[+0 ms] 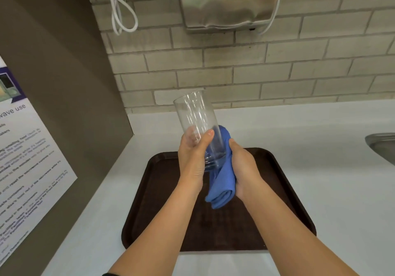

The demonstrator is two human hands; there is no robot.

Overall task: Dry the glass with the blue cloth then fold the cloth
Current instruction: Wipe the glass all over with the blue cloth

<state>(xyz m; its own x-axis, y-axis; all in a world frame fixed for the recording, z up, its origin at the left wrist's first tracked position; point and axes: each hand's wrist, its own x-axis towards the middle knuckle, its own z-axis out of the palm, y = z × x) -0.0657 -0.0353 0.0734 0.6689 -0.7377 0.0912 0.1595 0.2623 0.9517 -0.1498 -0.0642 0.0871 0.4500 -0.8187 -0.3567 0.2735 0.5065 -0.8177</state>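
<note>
Above the brown tray (149, 201) on the white desk (320, 168), the left hand (192, 160) has its grip closed around the lower half of the clear glass (197, 121), thumb across the front, the glass tilted with its open mouth up and away toward the tiled wall (256, 72). The right hand (243, 166) has its grip closed on the bunched blue cloth (222, 186), pressing it against the glass's right side and base; the loose end hangs down over the tray.
</note>
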